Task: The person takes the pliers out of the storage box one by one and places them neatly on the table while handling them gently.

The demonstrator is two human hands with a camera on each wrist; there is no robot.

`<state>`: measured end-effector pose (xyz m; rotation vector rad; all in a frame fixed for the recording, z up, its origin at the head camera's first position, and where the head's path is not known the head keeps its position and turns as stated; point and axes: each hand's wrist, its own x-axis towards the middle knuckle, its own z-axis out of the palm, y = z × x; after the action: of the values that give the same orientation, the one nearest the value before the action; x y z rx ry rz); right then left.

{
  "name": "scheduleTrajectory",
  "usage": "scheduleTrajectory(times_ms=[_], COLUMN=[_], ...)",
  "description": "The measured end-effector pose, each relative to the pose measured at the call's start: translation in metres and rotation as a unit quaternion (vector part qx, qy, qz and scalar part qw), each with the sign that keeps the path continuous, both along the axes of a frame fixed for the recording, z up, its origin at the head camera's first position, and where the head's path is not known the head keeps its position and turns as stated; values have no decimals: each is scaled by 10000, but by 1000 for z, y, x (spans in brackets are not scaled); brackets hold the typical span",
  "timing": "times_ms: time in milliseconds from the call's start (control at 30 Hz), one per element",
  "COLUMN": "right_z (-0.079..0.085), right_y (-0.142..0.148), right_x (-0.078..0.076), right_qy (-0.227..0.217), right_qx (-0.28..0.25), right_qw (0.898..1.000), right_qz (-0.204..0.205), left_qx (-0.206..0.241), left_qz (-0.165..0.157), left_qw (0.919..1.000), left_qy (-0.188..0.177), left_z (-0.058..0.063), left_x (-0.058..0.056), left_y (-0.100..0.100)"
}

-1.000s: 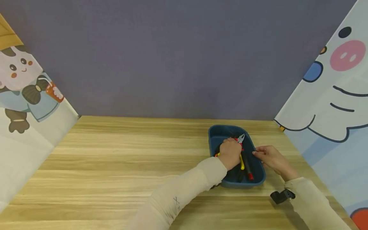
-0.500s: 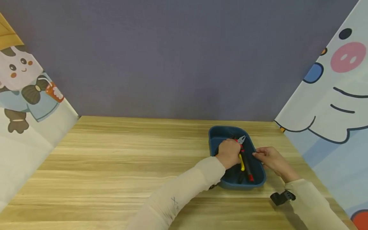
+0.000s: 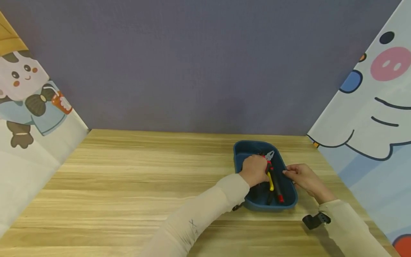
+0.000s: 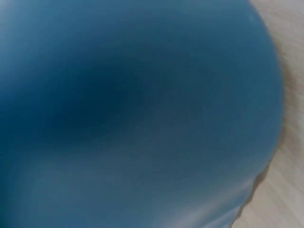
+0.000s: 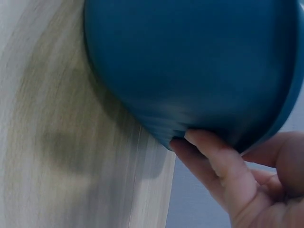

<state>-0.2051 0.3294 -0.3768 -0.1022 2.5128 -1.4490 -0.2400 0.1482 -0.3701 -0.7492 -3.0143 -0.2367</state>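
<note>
Bin, blue plastic [image 3: 288, 191], sits at about 2 o'clock from the desk's [image 3: 144, 178] middle, tools inside. Your left hand [image 3: 254, 169] is down in it, left of centre; fingers hidden under the knuckles, so can't tell how far apart they are or what they hold. Left wrist view: just blurred bin wall. Your right hand [image 3: 302, 178] pinches the rim at 3 o'clock, thumb and fingers nearly together across the wall.

Risks, as judged: combination pliers [image 3: 269, 155] at 1 o'clock, yellow handle [image 3: 271, 182] and black red-tipped tool [image 3: 278, 186] at 4–5 o'clock lie tight against each other. Lift one and it could hook its neighbours. Metal plier tips point up to 1 o'clock; careless knuckles might get nicked. Your left sleeve [image 3: 221, 200] crosses the rim at 7–8 o'clock, black wrist camera [image 3: 236, 207] just beside it; either could snag and drag the bin. Right-hand pinch looks light, one side only, so a hard tug could swivel or tip it.
</note>
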Motion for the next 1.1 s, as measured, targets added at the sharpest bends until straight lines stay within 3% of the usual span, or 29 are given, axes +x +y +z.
scheduleTrajectory(times_ms=[400, 700, 1100], right_z=[4, 4, 2], right_y=[-2, -2, -3], right_x=[-2, 1, 2], right_qy=[75, 64, 37], right_qx=[168, 248, 304], right_qw=[9998, 9997, 9995], right_qz=[-15, -61, -19], left_qx=[264, 228, 489], left_qz=[-82, -157, -436], left_qw=[9995, 9994, 9978], left_qy=[-116, -223, -47], left_z=[13, 22, 31], left_x=[-1, 6, 11], left_y=[-9, -18, -34])
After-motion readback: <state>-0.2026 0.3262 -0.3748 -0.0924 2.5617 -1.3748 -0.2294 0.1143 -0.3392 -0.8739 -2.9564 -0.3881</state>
